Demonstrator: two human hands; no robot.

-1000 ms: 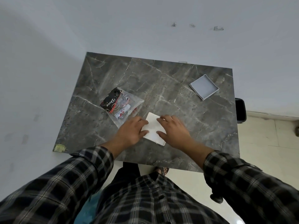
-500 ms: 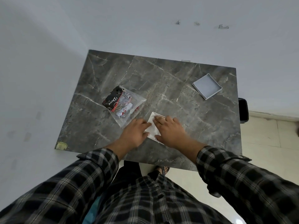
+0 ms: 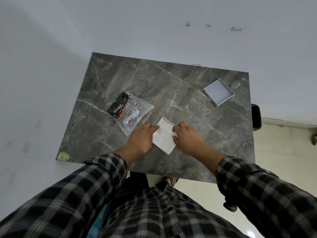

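The white box (image 3: 164,136) sits between the left hand (image 3: 141,140) and right hand (image 3: 187,137), each gripping its nearer side edge.

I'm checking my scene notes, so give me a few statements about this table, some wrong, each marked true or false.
1. The left hand and right hand hold the white box by its sides. True.
2. The grey tray lies between the hands. False: it lies apart, near the table's far right corner.
3. The clear bag lies left of the white box. True.
4. The clear bag is empty. False: it holds a black card and small items.
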